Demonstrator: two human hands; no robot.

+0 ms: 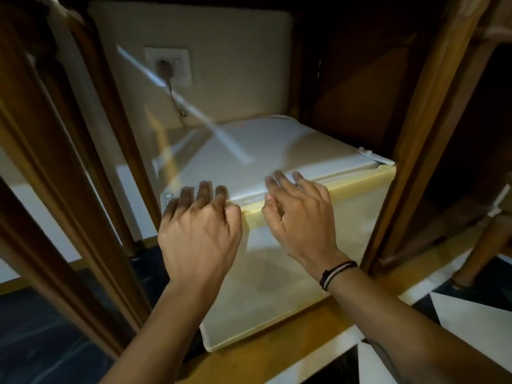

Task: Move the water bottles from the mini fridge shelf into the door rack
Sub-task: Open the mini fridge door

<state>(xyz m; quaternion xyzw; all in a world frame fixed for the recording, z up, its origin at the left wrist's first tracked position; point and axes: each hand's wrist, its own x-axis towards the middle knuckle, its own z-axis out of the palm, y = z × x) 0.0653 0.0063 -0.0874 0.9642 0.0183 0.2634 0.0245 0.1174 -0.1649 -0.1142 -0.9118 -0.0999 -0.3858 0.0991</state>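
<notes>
Two bare forearms are reaching in from the bottom edge of the view. The left hand (198,231) is resting on the fridge (277,151), fingers spread and laid over the front edge of its top, near the front left corner; it is pinching nothing. The right hand (300,217) is lying just beside it, nearer the middle of the same front edge, fingers loosely spread with the tips touching the top panel; it too is holding nothing. A dark and white band (336,274) is sitting around the right wrist.

The fridge door (277,278) is standing shut, its pale front facing the camera. No bottles are showing: shelf and door rack are hidden behind the shut door, so their contents cannot be told.

The fridge is sitting inside a wooden cabinet (432,128), whose frame is standing on both sides. A glass-panelled cabinet door (69,167) is hanging open at left. On the back wall a socket (169,66) is carrying a plug, its cable running down behind the fridge's rear left corner.
</notes>
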